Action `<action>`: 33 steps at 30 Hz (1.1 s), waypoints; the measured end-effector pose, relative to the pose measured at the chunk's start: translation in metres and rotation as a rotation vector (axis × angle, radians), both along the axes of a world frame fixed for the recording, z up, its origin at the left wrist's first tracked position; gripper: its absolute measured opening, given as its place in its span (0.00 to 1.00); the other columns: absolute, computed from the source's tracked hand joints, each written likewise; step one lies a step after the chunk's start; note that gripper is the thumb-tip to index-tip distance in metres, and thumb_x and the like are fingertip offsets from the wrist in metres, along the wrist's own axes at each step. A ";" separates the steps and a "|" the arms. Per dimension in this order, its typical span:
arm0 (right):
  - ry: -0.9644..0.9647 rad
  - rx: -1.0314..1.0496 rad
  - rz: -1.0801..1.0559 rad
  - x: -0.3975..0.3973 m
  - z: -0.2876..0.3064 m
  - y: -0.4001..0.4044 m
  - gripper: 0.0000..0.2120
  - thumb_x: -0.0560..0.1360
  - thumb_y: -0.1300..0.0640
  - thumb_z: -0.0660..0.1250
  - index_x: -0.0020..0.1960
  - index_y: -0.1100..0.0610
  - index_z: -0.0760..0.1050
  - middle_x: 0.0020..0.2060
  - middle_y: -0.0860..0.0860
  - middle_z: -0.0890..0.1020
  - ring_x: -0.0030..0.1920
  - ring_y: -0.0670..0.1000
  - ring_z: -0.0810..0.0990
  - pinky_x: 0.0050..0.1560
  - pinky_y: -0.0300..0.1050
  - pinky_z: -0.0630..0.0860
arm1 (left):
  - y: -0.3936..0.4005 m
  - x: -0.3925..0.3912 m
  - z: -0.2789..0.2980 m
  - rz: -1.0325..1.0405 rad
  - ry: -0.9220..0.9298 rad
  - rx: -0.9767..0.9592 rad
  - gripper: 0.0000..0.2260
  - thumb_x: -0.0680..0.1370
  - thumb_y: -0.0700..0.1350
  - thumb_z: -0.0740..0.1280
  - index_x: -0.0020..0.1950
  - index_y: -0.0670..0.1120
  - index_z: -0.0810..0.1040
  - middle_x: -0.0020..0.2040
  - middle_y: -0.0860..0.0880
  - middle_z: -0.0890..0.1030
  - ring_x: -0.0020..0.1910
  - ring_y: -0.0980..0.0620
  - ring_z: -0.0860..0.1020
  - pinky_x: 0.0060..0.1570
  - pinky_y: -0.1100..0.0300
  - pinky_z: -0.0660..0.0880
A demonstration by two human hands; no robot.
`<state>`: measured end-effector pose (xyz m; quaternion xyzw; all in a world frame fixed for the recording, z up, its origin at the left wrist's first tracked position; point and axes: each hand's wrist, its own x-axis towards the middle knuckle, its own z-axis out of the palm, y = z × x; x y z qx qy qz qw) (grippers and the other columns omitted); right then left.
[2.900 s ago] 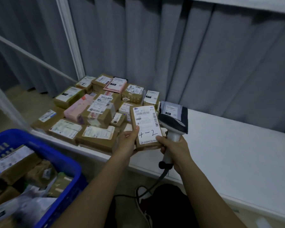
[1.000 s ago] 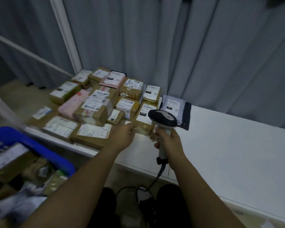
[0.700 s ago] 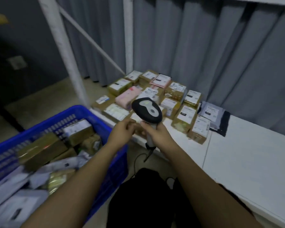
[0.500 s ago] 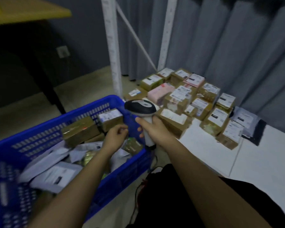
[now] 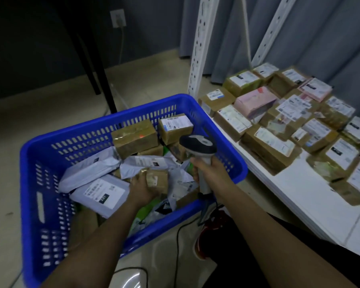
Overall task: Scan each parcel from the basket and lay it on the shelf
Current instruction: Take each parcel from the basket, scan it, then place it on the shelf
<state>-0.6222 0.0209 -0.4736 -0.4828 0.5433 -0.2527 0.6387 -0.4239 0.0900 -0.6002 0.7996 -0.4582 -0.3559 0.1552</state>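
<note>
**Left hand on a box in the basket, right hand on the scanner**

Your left hand (image 5: 142,189) is down in the basket (image 5: 131,110), fingers curled round a small brown box (image 5: 157,179); the hand covers its near side, and its small label is too blurred to read. Your right hand (image 5: 211,173) is clamped on the scanner (image 5: 197,145) grip, held upright over the basket's right rim; your fingers hide most of the handle, and its cable (image 5: 177,242) runs down to the floor.

Around the box lie grey mailers (image 5: 101,192) and more brown parcels, partly buried under each other. The nearest mailer's label carries a dark patch with pale digits you cannot make out. A red scan glow falls on one taped carton (image 5: 134,137) at the far side.

To the right, the white shelf (image 5: 312,196) holds rows of labelled parcels (image 5: 268,144), all print smeared by motion, the rightmost ones cut off by the frame edge.
</note>
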 end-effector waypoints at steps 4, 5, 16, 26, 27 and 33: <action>-0.034 0.042 0.038 0.012 -0.006 -0.018 0.06 0.77 0.56 0.68 0.53 0.53 0.75 0.36 0.51 0.78 0.35 0.49 0.76 0.37 0.43 0.75 | -0.015 -0.003 -0.033 -0.192 -0.242 0.170 0.46 0.72 0.59 0.70 0.78 0.50 0.43 0.77 0.41 0.42 0.76 0.39 0.44 0.72 0.45 0.50; -0.035 0.052 0.047 0.014 -0.007 -0.021 0.06 0.77 0.55 0.68 0.53 0.53 0.75 0.36 0.51 0.78 0.36 0.49 0.76 0.38 0.44 0.76 | -0.020 -0.005 -0.034 -0.225 -0.300 0.185 0.45 0.73 0.58 0.69 0.78 0.51 0.42 0.77 0.41 0.40 0.76 0.40 0.42 0.72 0.43 0.47; -0.044 0.067 -0.025 0.010 -0.002 -0.029 0.02 0.77 0.57 0.68 0.49 0.52 0.76 0.33 0.50 0.78 0.34 0.48 0.77 0.34 0.40 0.76 | -0.044 -0.001 -0.014 -0.233 -0.387 0.261 0.43 0.68 0.58 0.74 0.74 0.46 0.55 0.70 0.43 0.60 0.69 0.40 0.59 0.64 0.44 0.62; -0.089 -0.109 -0.263 -0.002 0.069 -0.019 0.10 0.78 0.57 0.67 0.58 0.58 0.74 0.35 0.52 0.77 0.31 0.48 0.75 0.29 0.38 0.75 | -0.019 0.013 0.089 0.356 0.456 -0.175 0.38 0.55 0.67 0.78 0.59 0.50 0.75 0.56 0.50 0.81 0.52 0.49 0.81 0.55 0.48 0.78; -0.090 -0.141 -0.284 -0.008 0.078 -0.019 0.12 0.78 0.56 0.67 0.60 0.58 0.74 0.36 0.52 0.77 0.32 0.48 0.75 0.31 0.39 0.76 | -0.022 0.009 0.102 0.370 0.497 -0.222 0.39 0.53 0.69 0.77 0.59 0.52 0.77 0.56 0.51 0.82 0.52 0.50 0.81 0.55 0.47 0.78; -0.119 -0.250 -0.454 -0.057 0.126 -0.021 0.18 0.77 0.52 0.69 0.64 0.55 0.70 0.47 0.51 0.80 0.38 0.48 0.78 0.39 0.41 0.76 | -0.031 -0.045 0.191 0.251 0.767 -0.410 0.23 0.72 0.60 0.70 0.64 0.52 0.76 0.53 0.55 0.82 0.51 0.56 0.79 0.60 0.54 0.71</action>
